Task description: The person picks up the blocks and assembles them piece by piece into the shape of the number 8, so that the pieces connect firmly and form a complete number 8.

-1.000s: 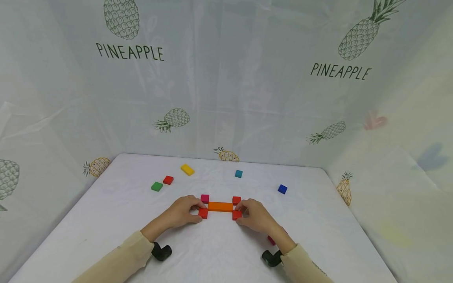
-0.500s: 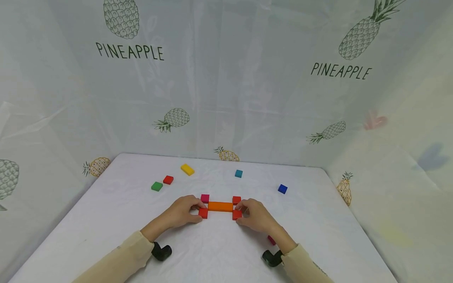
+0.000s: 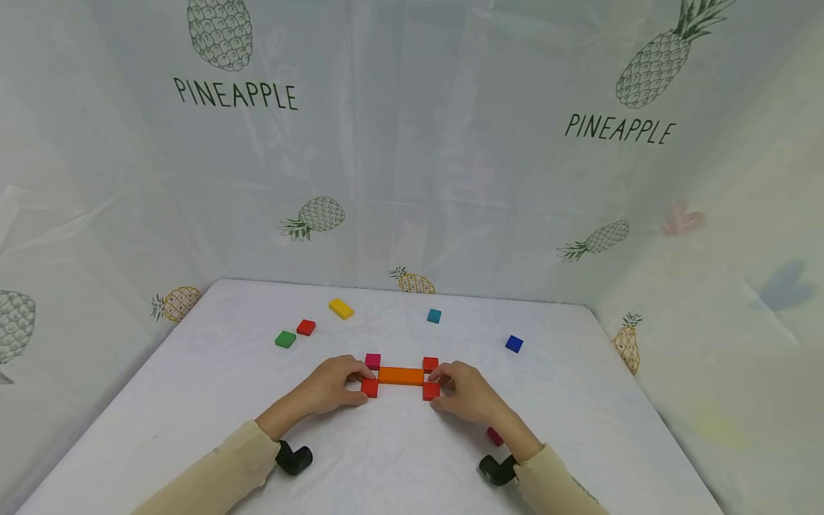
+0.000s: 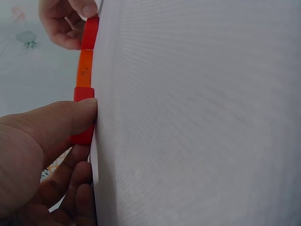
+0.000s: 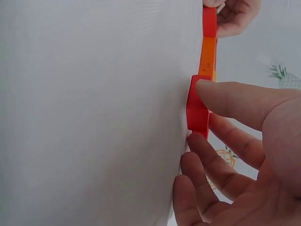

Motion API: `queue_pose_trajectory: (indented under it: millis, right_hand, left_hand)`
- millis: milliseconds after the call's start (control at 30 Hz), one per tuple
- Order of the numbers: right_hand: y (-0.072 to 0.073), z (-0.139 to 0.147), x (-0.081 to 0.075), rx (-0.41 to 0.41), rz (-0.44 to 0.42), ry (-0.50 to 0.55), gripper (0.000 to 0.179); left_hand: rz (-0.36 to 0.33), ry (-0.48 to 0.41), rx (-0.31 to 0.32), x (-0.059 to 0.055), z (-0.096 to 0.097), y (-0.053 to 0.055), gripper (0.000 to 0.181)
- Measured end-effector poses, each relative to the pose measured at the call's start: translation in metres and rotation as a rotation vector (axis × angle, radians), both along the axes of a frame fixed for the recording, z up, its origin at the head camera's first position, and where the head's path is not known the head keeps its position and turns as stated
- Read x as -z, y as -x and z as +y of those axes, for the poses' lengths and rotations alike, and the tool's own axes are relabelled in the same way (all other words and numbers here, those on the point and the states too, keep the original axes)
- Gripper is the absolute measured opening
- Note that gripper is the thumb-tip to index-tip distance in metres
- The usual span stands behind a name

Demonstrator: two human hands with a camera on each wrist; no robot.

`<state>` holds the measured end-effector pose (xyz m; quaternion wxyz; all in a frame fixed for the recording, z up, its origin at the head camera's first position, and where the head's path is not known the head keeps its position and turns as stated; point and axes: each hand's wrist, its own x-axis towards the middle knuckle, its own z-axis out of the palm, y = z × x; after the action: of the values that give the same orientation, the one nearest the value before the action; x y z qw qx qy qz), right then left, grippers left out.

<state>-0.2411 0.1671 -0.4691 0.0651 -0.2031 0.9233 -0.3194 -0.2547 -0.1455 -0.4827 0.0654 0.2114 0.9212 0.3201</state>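
An orange bar point(image 3: 401, 376) lies flat on the white table between small square blocks at its ends. My left hand point(image 3: 331, 385) pinches the near-left red block point(image 3: 370, 388), thumb on its near side in the left wrist view. At the bar's other end, my right hand point(image 3: 468, 393) pinches the near-right red block point(image 3: 431, 391) between thumb and fingers. Behind these sit a magenta block point(image 3: 373, 361) on the left and another red block point(image 3: 430, 365) on the right, the latter close to my right fingertips. My fingers partly hide the held blocks.
Further back lie a green block point(image 3: 286, 340), a red block point(image 3: 306, 327), a yellow block point(image 3: 341, 309), a teal block point(image 3: 434, 316) and a blue block point(image 3: 514, 344). A dark red block point(image 3: 494, 436) rests beside my right wrist. A pineapple-print curtain point(image 3: 450, 179) stands behind the table.
My right forearm has shifted very slightly to the right, so the dark red block beside the wrist shows a little more. The left hand and the arranged blocks look unmoved.
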Motion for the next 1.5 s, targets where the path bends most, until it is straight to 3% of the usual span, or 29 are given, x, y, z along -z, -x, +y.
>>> queue_pose_trajectory:
  millis: [500, 767, 1167, 1500]
  right_hand:
    - [-0.001, 0.017, -0.004, 0.013, 0.010, -0.019, 0.037]
    - [0.007, 0.047, -0.015, 0.131, 0.028, -0.019, 0.038]
    - [0.033, 0.107, -0.021, 0.185, 0.131, -0.040, 0.040]
    - [0.060, 0.134, -0.019, 0.276, 0.160, -0.071, 0.044]
  left_hand:
    - [-0.005, 0.000, 0.003, 0.001, -0.001, 0.001, 0.029]
    - [-0.011, -0.005, 0.006, 0.004, 0.000, 0.004, 0.029]
    - [-0.013, -0.006, 0.000, 0.005, -0.001, 0.004, 0.029]
    - [-0.015, -0.011, 0.002, 0.006, -0.001, 0.006, 0.028]
